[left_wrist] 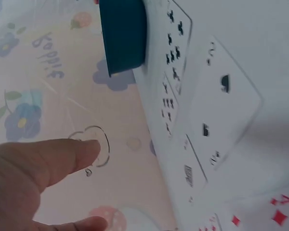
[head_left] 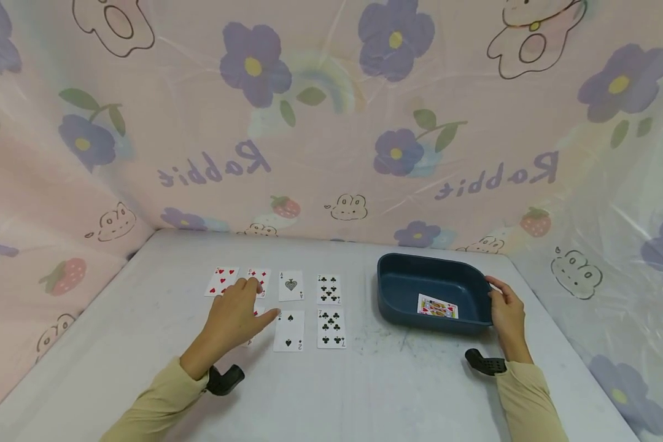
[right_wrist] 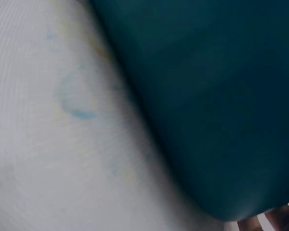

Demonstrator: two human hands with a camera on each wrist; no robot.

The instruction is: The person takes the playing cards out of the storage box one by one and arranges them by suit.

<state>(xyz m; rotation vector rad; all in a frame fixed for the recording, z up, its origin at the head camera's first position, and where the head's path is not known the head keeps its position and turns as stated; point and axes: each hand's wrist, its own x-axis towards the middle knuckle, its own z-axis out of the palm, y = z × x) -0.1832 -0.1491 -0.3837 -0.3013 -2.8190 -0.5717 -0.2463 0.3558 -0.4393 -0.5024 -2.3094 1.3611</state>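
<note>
My left hand (head_left: 233, 313) hovers over the left part of two rows of face-up playing cards, its thumb stretched out beside the two of spades (head_left: 289, 331). Nothing sits between the thumb (left_wrist: 72, 156) and fingers in the left wrist view. That hand partly covers a diamond card (head_left: 262, 274) in the back row and a four of diamonds (left_wrist: 279, 217) in front. At the right, my right hand (head_left: 508, 316) grips the end of a dark blue tub (head_left: 389, 294). A face card with red hearts (head_left: 438, 306) lies inside the tub.
A heart card (head_left: 218, 282) lies at the back left, with an ace of spades (head_left: 291, 285) further right. Two club cards, one a seven of clubs (head_left: 331, 329), end the rows. Patterned curtain (head_left: 320, 135) encloses the white table (head_left: 376, 393) behind and at both sides.
</note>
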